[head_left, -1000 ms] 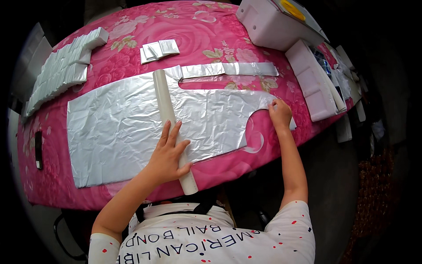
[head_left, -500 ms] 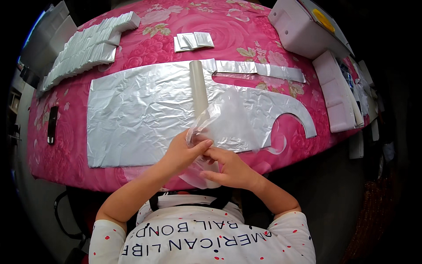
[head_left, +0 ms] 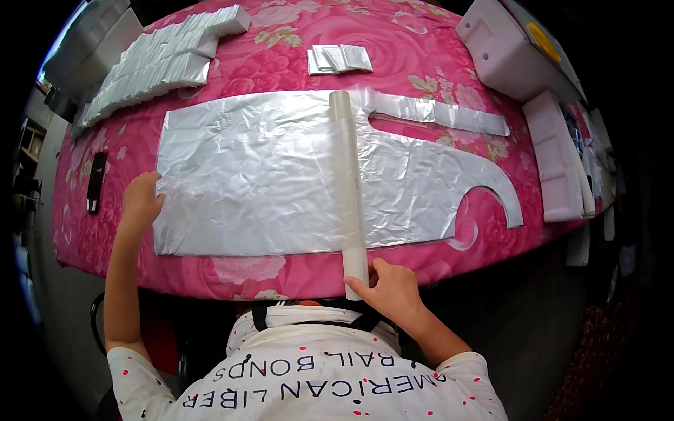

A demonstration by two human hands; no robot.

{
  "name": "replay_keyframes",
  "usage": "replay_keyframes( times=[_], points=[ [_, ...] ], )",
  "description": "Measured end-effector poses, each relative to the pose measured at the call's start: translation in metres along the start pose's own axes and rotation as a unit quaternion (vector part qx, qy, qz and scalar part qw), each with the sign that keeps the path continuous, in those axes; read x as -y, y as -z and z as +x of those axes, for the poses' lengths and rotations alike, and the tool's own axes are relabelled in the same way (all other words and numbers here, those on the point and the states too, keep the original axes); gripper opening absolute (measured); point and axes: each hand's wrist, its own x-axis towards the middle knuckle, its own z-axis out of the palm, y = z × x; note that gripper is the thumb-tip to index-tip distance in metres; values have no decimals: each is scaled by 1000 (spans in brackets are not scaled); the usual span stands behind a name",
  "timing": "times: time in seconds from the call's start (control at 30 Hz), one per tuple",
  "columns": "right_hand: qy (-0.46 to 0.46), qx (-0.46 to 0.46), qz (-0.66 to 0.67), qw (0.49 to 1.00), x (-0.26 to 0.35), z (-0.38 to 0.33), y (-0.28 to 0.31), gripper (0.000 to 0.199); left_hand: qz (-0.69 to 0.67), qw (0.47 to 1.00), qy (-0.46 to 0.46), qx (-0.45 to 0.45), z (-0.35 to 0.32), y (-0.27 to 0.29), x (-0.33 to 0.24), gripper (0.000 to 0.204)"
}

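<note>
We have just parted our hands: half a second ago they meet over the tube with clear film bunched between them, and now they are far apart. Our left hand (head_left: 142, 202) is at the left edge of the silver sheet (head_left: 246, 140), its fingers bent, thumb and forefinger at that edge; we cannot tell what they pinch. The clear film (head_left: 194, 188) seems to lie on the sheet, just right of those fingers, so we judge it drawn out flat rather than gathered. Our right hand (head_left: 393, 288) is at the near end of the tube (head_left: 347, 175), thumb over it and forefinger beside it; how firmly they grip, we cannot tell. The tube runs away from these fingers, across the sheet. Well beyond both hands, small silver packets (head_left: 340, 59) lie on the tabletop (head_left: 281, 70).
</note>
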Motion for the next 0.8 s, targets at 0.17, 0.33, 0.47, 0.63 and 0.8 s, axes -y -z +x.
replay_keyframes(
  times=[0.17, 0.33, 0.47, 0.63, 0.8],
  points=[
    [-8, 3, 45, 999, 4, 1, -1, 48, -261, 950, -139, -102, 11, 26, -121, 35],
    [-4, 10, 68, 998, 0, -7, -4, 46, -388, 887, -233, -86, 19, -19, -229, 46],
    [-46, 51, 61, 996, -5, -12, 0, 47, -383, 889, -238, -72, 19, -48, -268, 51],
    [17, 58, 69, 996, -9, -1, 12, 49, -271, 929, -245, -57, 16, -52, -275, 55],
    [52, -3, 121, 991, 7, 88, 47, 43, -217, 943, -249, -44, 14, -53, -272, 56]
  ],
)
